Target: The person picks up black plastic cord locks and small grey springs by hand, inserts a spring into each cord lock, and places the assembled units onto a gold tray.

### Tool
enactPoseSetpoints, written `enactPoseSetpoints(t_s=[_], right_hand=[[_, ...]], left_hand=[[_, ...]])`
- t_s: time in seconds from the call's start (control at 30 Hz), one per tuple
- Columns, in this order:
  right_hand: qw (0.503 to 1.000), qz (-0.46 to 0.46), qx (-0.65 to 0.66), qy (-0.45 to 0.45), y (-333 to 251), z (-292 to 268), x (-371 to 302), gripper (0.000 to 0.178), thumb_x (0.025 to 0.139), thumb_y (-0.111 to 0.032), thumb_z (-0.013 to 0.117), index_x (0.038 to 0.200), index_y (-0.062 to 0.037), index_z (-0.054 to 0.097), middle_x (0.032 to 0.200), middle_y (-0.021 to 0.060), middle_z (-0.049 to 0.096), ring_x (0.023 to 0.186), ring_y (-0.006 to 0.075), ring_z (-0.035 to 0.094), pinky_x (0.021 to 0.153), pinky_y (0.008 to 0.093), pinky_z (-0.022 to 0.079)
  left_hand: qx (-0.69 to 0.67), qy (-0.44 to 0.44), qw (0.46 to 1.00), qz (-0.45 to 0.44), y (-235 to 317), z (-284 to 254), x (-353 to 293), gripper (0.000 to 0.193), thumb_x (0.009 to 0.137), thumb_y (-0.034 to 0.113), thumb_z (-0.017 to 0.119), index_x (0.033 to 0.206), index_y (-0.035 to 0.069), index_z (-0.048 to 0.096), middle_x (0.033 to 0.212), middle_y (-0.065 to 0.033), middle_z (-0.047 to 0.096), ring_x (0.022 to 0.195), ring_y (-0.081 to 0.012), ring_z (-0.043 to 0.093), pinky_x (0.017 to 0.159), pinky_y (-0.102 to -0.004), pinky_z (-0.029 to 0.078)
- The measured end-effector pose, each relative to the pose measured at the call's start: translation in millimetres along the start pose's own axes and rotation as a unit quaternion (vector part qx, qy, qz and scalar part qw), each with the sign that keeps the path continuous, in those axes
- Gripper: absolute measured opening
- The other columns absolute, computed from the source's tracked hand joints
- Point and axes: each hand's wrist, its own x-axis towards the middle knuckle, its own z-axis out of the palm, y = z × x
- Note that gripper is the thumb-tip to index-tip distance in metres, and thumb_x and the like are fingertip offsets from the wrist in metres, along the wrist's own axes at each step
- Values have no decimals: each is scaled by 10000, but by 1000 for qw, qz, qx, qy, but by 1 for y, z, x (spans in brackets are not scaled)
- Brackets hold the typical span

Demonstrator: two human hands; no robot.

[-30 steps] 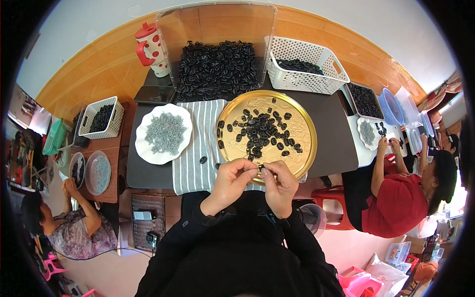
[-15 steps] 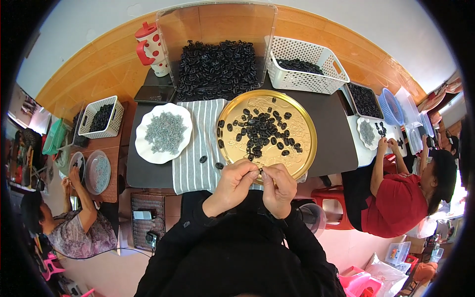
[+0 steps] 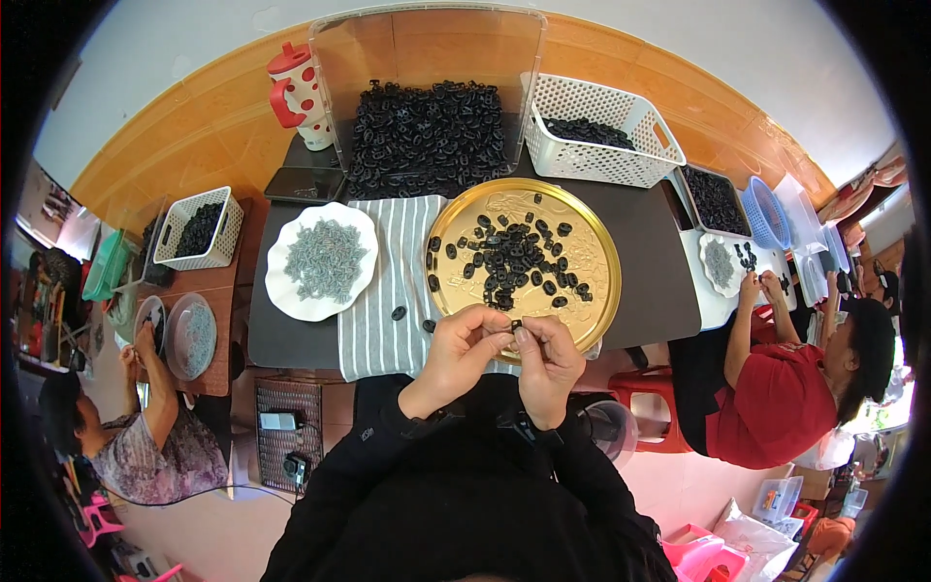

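Observation:
Over the near rim of a round gold tray (image 3: 599, 310), my left hand (image 3: 460, 357) and my right hand (image 3: 547, 367) meet fingertip to fingertip. Between them is a small black plastic piece (image 3: 516, 326), pinched by my right thumb and fingers. My left fingertips are closed at its side; whether they hold a tiny part is too small to make out. A heap of similar black oval pieces (image 3: 514, 254) lies on the tray. Left of it, a white scalloped plate (image 3: 279, 283) bears many small grey-clear parts (image 3: 328, 258). Two black pieces rest on the striped cloth (image 3: 373, 339).
Behind the tray stand a clear bin (image 3: 427, 48) of black pieces and a white perforated basket (image 3: 601, 160). A spotted tumbler (image 3: 303, 97) and a dark phone (image 3: 303, 184) are at the back left. One person (image 3: 160, 446) works at left, another (image 3: 786, 388) at right.
My fingers have turned a little, and the black piece between them shows more clearly. My left fingers have lifted slightly. The tray and plate stay put.

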Motion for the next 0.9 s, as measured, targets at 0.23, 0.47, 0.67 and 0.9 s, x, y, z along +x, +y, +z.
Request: enactPoseSetpoints(t_s=[0.23, 0.47, 0.67, 0.9], right_hand=[[1000, 17, 8, 7, -3, 3, 0, 152, 832, 110, 596, 967, 42, 607, 819, 36, 578, 706, 67, 524, 615, 188, 411], [988, -93, -121, -20, -13, 3, 1, 189, 777, 132, 619, 942, 41, 615, 767, 91, 573, 648, 140, 544, 582, 235, 428], [972, -164, -166, -28, -11, 3, 2, 203, 769, 144, 610, 941, 36, 607, 753, 98, 564, 639, 157, 546, 574, 241, 427], [999, -5, -5, 31, -3, 5, -3, 145, 829, 102, 599, 961, 45, 607, 803, 43, 566, 709, 83, 532, 625, 204, 426]], left_hand=[[75, 5, 997, 22, 0, -5, -1, 56, 907, -10, 565, 937, -27, 609, 834, -9, 604, 739, -48, 530, 660, -201, 449], [219, 18, 965, 144, 6, -1, -1, 34, 885, -11, 560, 877, -30, 587, 763, -70, 582, 654, -134, 548, 595, -253, 446], [266, 31, 948, 173, 3, 2, -2, 19, 859, -29, 560, 868, -31, 577, 750, -113, 555, 644, -222, 546, 576, -294, 433], [111, 20, 990, 80, -2, 6, 0, 71, 907, 0, 553, 955, -29, 597, 803, -54, 602, 720, -121, 577, 651, -240, 469]])
